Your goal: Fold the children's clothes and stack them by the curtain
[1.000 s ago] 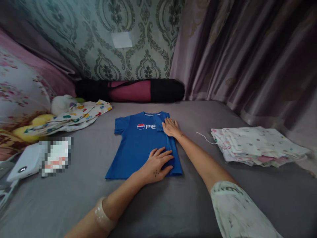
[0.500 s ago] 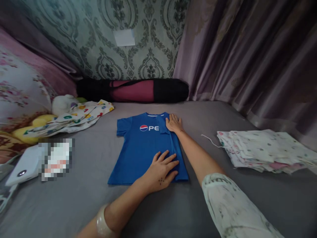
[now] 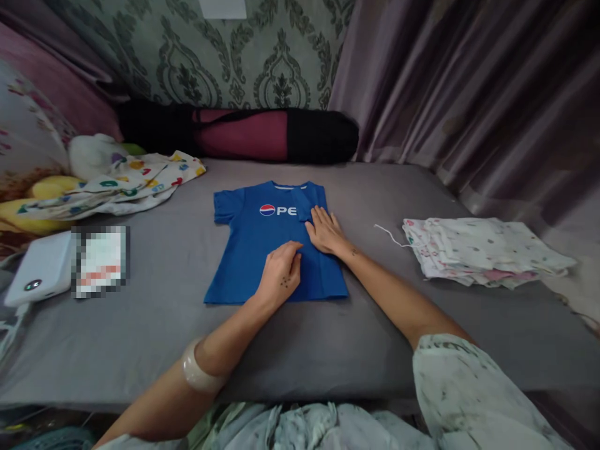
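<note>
A blue T-shirt (image 3: pixel 250 262) with a round red, white and blue logo and the letters "PE" lies flat, collar away from me. Its right side is folded inward, with that sleeve (image 3: pixel 307 201) lying over the rest of the lettering. My right hand (image 3: pixel 325 231) rests open on the folded side, fingers stretched out just below the sleeve. Over the lower middle of the shirt is my left hand (image 3: pixel 281 270), its fingers drawn together and bent; the cloth around it looks flat, and nothing shows in its grasp.
A stack of folded white printed clothes (image 3: pixel 473 247) with a loose cord lies at the right. To the left are a white power bank (image 3: pixel 44 265), a patterned cloth (image 3: pixel 150 181) and soft toys (image 3: pixel 96 153). A long black and maroon bag (image 3: pixel 244 134) lies along the wall.
My left hand has lifted from the lower folded side, moved left and drawn its spread fingers together. My right hand has slid from the shoulder down the folded side. The view has tilted downward.
</note>
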Demonstrator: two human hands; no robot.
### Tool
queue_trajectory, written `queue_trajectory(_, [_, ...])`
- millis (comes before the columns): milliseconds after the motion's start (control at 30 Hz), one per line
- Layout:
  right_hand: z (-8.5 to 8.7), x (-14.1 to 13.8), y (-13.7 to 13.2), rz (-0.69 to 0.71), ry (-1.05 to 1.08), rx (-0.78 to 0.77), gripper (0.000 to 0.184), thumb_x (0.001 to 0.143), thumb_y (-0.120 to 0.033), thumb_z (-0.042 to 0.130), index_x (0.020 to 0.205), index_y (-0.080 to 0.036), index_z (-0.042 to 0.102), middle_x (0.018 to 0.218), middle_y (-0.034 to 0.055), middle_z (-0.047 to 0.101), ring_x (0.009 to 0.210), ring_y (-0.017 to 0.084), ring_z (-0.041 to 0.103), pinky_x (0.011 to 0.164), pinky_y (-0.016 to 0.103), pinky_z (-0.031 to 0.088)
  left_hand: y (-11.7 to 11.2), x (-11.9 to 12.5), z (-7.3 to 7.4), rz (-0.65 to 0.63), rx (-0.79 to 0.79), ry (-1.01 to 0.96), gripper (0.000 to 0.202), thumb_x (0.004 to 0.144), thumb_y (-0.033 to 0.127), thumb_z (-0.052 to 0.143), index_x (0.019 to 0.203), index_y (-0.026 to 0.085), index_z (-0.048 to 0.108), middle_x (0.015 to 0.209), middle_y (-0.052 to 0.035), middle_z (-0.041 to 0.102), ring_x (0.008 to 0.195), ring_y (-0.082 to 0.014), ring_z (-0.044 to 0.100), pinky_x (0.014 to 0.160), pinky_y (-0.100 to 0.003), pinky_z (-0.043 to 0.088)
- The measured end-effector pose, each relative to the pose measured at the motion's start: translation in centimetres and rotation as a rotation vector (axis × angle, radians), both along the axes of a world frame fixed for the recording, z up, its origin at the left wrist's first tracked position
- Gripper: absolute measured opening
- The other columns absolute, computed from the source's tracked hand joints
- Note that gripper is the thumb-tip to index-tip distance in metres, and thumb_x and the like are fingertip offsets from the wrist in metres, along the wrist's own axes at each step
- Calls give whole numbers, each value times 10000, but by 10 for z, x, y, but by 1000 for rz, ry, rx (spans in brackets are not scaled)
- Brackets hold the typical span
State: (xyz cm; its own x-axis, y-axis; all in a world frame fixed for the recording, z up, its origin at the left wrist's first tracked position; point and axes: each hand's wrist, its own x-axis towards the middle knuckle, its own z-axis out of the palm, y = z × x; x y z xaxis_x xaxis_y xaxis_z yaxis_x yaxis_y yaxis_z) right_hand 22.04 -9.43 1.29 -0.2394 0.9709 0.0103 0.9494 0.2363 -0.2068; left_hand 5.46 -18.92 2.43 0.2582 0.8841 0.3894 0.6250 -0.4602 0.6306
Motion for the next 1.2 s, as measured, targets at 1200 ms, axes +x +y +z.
queue_trajectory(1200, [23,8,-112,192,95,15,609,991,-415,195,1526,-124,177,1578,105,146,1458,214,83,1185,465,109,3,-6,-5,2,-28,123,295,894,94,367,1067,175,591,1041,-95,686,999,-204,645,900,-350,501])
